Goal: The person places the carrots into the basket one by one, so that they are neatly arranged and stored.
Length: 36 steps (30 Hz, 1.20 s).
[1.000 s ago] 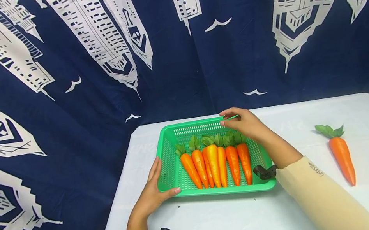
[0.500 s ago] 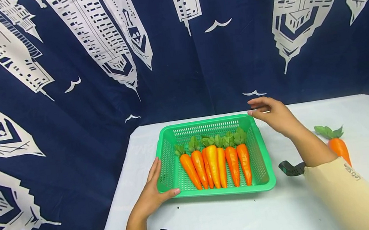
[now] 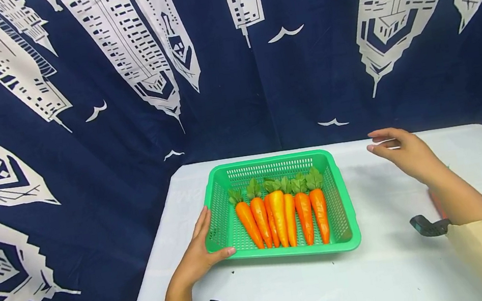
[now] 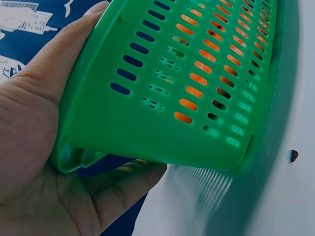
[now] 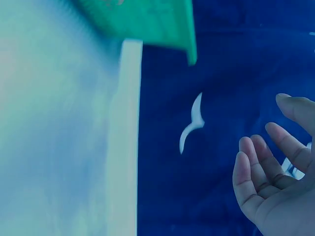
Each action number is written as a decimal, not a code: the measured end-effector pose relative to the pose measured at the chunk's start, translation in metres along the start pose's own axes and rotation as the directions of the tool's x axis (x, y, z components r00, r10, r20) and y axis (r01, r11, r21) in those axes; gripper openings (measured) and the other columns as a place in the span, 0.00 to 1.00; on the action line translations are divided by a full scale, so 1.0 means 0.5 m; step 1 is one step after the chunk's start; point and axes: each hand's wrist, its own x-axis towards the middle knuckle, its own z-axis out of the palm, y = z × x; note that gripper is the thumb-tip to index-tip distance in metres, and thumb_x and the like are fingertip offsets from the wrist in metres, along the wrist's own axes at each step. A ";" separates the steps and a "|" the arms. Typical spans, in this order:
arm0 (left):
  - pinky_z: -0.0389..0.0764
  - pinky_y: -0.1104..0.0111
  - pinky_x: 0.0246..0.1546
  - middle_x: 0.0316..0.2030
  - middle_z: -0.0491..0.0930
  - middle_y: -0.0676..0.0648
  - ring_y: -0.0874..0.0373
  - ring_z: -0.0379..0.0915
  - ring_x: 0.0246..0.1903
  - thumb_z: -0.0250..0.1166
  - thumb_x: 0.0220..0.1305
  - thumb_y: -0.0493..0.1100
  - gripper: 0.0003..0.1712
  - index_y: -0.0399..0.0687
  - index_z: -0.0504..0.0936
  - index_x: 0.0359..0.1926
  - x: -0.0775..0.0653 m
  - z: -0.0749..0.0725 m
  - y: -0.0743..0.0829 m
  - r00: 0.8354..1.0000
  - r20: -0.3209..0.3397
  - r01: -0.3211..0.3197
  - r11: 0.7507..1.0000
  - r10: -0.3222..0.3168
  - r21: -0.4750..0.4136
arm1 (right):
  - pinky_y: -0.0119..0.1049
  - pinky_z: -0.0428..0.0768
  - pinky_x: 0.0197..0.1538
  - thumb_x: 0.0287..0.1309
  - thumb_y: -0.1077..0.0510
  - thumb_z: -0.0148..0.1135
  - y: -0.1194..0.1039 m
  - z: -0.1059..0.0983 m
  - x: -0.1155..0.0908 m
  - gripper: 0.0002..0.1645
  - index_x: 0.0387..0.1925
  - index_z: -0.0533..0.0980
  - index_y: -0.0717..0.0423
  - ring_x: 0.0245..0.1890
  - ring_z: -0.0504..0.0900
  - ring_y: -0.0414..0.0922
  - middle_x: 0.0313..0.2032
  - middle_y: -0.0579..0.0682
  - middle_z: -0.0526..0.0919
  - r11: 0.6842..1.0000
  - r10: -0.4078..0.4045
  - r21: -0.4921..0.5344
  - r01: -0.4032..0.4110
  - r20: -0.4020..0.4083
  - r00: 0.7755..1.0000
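Note:
My left hand [image 3: 196, 259] holds the front left corner of a green plastic basket [image 3: 283, 253], with the thumb on the front rim and the fingers along the left side. In the left wrist view the hand lies around the rim of the perforated wall [image 4: 147, 128]. Inside the basket, several orange and yellow-orange carrots [image 3: 279, 217] lie side by side, leafy tops toward the back. My right hand [image 3: 413, 154] hovers right of the basket, fingers loosely bent and holding nothing. Its forearm covers most of a single carrot [image 3: 436, 203] on the table.
A white-covered table [image 3: 298, 291] bears the basket. Behind it hangs a dark blue cloth [image 3: 227, 121] printed with white buildings and birds. Small dark specks [image 3: 233, 272] lie in front of the basket.
My right hand has moved right, from above the basket's back rim to beside the basket, and its forearm now hides most of the lone carrot. The left hand and basket have stayed put.

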 end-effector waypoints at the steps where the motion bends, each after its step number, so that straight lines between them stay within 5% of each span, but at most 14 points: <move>1: 0.46 0.40 0.77 0.81 0.31 0.62 0.49 0.31 0.81 0.80 0.50 0.57 0.70 0.60 0.40 0.82 0.000 0.000 0.000 1.000 0.000 -0.002 1.000 0.002 0.001 | 0.65 0.76 0.55 0.69 0.34 0.56 0.010 -0.007 -0.004 0.41 0.71 0.66 0.56 0.63 0.74 0.66 0.64 0.66 0.74 1.000 0.014 -0.012 -0.014 0.003 1.000; 16: 0.47 0.40 0.77 0.81 0.31 0.62 0.49 0.32 0.81 0.81 0.49 0.57 0.71 0.61 0.40 0.82 0.001 0.001 0.002 1.000 -0.001 -0.004 1.000 0.004 -0.010 | 0.75 0.68 0.54 0.73 0.35 0.50 0.138 -0.066 -0.072 0.43 0.72 0.62 0.63 0.64 0.63 0.75 0.66 0.76 0.65 0.985 0.161 -0.074 -0.159 0.019 0.987; 23: 0.46 0.42 0.77 0.80 0.32 0.67 0.53 0.32 0.81 0.81 0.49 0.57 0.71 0.63 0.41 0.82 0.000 0.001 0.001 1.000 0.003 0.008 1.000 -0.008 -0.015 | 0.77 0.68 0.51 0.74 0.37 0.50 0.191 -0.066 -0.102 0.43 0.72 0.61 0.66 0.61 0.62 0.77 0.65 0.80 0.64 0.964 0.232 -0.125 -0.233 -0.019 0.972; 36: 0.46 0.41 0.77 0.80 0.32 0.65 0.51 0.32 0.81 0.80 0.50 0.56 0.70 0.61 0.41 0.82 -0.002 0.001 0.003 1.000 -0.002 -0.003 1.000 0.003 -0.011 | 0.76 0.66 0.53 0.71 0.37 0.55 0.266 -0.048 -0.143 0.47 0.70 0.60 0.72 0.60 0.60 0.80 0.65 0.84 0.58 0.931 0.354 -0.116 -0.347 0.048 0.934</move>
